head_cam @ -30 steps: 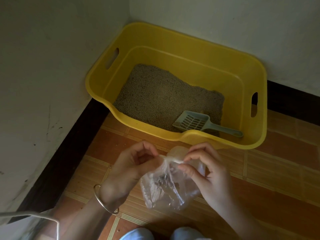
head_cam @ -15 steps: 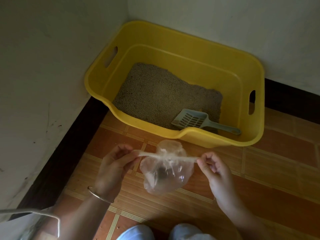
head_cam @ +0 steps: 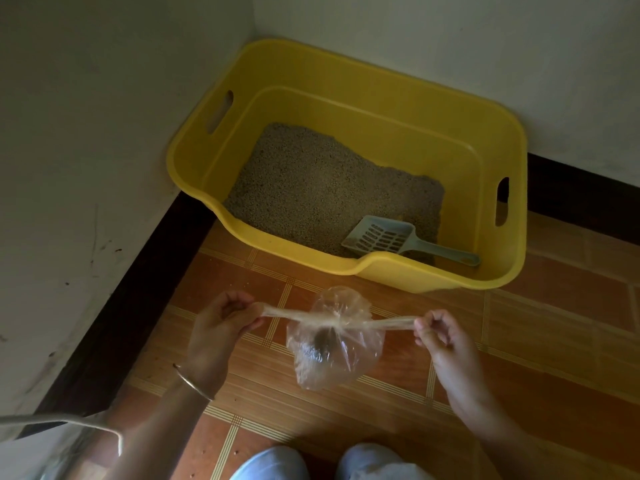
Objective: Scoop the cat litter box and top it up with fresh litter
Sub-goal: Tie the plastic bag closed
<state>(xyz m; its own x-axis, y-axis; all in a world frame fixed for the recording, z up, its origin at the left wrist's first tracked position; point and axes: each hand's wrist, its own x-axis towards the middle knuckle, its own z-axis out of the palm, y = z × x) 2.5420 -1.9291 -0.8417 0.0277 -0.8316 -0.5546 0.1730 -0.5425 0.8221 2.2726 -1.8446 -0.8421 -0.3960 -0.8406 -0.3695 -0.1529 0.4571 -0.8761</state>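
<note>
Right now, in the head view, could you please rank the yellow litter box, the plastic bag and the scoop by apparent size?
1. yellow litter box, clearly largest.
2. plastic bag, though it is nearer the camera, so its lead is unsure.
3. scoop, longer but slimmer than the bag.

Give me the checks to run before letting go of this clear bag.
1. Stretched ends of the clear plastic bag pinched by left hand and right hand: ok.
2. Knot at the bag's neck pulled fully tight: cannot tell.
3. Dark scooped waste sits inside the bag: ok.
4. Grey-blue slotted plastic scoop parked inside the yellow plastic litter box, out of both hands: ok.
</note>
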